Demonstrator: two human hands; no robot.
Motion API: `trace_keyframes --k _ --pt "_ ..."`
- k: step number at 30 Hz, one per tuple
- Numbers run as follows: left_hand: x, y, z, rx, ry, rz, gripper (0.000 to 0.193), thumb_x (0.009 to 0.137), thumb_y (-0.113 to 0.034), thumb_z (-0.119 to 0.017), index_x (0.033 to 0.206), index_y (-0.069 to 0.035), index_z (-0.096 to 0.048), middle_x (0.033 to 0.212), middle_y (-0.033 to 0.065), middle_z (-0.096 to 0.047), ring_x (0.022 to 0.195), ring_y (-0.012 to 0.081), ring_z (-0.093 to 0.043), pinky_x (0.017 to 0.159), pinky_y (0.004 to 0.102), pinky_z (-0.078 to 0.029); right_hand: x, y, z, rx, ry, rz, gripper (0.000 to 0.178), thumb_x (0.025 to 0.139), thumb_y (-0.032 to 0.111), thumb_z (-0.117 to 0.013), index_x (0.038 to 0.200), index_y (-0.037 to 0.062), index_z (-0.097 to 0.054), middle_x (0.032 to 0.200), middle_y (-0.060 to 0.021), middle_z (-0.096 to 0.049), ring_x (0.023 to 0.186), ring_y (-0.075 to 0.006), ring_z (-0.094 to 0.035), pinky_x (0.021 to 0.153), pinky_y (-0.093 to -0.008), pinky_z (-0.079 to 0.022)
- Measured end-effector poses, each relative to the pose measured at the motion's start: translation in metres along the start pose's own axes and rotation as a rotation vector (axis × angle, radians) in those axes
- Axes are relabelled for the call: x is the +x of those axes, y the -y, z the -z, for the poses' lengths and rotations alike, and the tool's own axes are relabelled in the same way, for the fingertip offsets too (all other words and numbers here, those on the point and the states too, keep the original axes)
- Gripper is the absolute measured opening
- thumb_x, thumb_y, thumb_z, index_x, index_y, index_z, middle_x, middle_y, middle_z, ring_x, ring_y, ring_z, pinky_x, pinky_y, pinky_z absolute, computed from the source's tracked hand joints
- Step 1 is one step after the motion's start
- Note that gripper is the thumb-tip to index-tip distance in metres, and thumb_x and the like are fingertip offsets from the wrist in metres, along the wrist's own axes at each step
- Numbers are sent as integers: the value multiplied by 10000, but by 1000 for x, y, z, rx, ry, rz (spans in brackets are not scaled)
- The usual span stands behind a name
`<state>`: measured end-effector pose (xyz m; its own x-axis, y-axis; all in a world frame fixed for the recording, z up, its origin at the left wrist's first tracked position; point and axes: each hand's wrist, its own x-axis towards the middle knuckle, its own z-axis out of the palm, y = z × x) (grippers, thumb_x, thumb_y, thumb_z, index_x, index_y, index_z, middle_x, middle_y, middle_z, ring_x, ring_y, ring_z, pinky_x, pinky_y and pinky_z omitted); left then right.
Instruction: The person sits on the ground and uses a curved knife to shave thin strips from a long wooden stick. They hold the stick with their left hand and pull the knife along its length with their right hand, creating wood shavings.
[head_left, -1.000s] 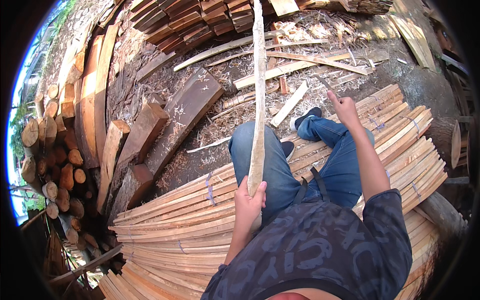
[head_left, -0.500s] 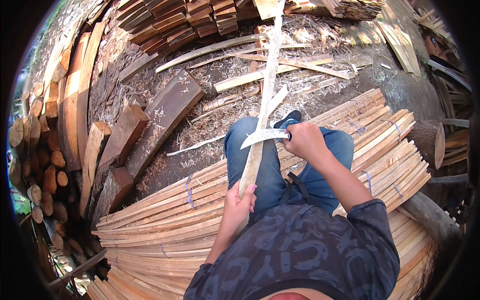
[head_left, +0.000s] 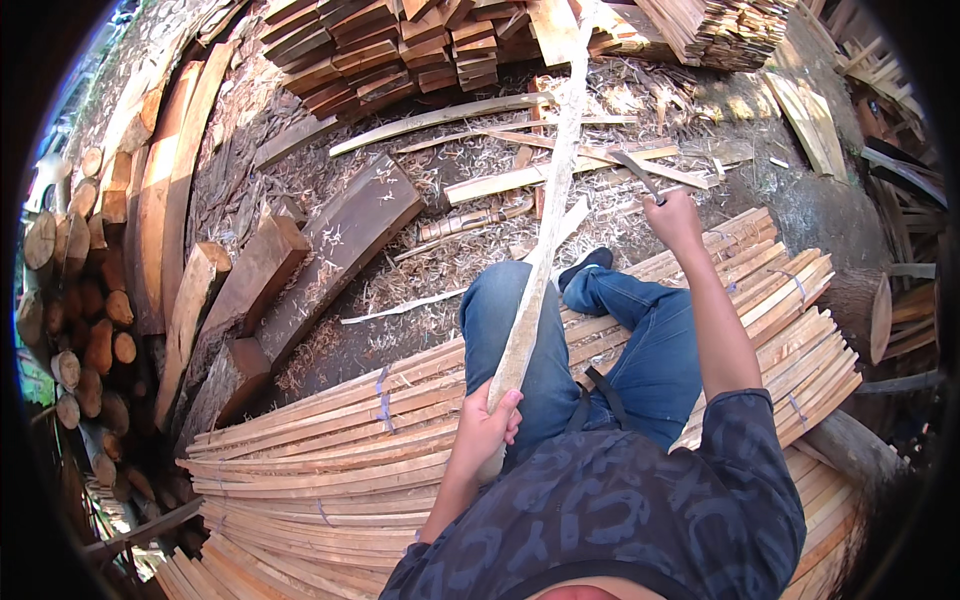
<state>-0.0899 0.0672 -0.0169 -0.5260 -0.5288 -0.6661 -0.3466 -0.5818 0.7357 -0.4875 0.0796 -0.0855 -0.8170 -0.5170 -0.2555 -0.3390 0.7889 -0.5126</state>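
Note:
My left hand (head_left: 490, 425) is wrapped round the near end of a long, thin wooden strip (head_left: 550, 222). The strip slants away from me past my left knee, its far end up by the stacked boards. Out to the right, my right hand (head_left: 675, 215) is closed on the handle of a knife (head_left: 636, 174). Its dark blade points away and to the left, apart from the strip. Part of the handle is hidden in my fist.
I sit on bundles of thin wooden slats (head_left: 330, 430) bound with purplish ties. Shavings (head_left: 410, 270) and loose strips (head_left: 560, 170) litter the ground ahead. Thick beams (head_left: 340, 250) and round logs (head_left: 100, 350) lie at left; boards (head_left: 390, 50) are stacked at the back.
My right hand has swung the knife off the strip, away from me and to the right. My left hand keeps its hold on the strip; the view has shifted slightly.

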Motion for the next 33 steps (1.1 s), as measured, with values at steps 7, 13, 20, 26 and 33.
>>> trace_keyframes --k 7,13,20,26,33 --pt "12 -2 9 -35 43 67 214 973 -217 -594 953 -5 -581 575 11 -489 448 70 -456 400 238 -385 -94 51 -17 -171 31 467 238 759 284 -677 741 52 -730 673 -198 -661 682 -355 -678 646 -441 -544" --pt "8 -3 -2 78 -49 -35 222 967 -224 -612 956 -8 -559 572 8 -485 462 72 -464 404 243 -393 10 60 8 -211 -186 184 274 798 253 -651 764 -12 -709 717 -219 -673 753 -389 -682 704 -468 -541" --pt "6 13 12 412 -126 -219 248 924 -224 -660 911 17 -603 616 132 -585 543 238 -601 490 323 -437 3 45 28 -186 -155 128 340 853 287 -622 820 -40 -709 753 -251 -668 762 -418 -665 712 -470 -520" --pt "1 1 6 580 -149 -266 269 911 -242 -665 904 19 -599 635 228 -608 612 405 -643 511 410 -462 -56 21 2 -93 -182 143 389 865 313 -654 765 -60 -690 578 -227 -595 601 -407 -619 595 -452 -477" --pt "-28 -11 30 672 -195 -281 212 911 -224 -661 885 -19 -615 592 177 -587 557 366 -619 499 396 -445 -90 42 1 292 31 192 384 894 223 -658 649 -69 -612 443 -107 -465 446 -125 -416 454 -375 -333"
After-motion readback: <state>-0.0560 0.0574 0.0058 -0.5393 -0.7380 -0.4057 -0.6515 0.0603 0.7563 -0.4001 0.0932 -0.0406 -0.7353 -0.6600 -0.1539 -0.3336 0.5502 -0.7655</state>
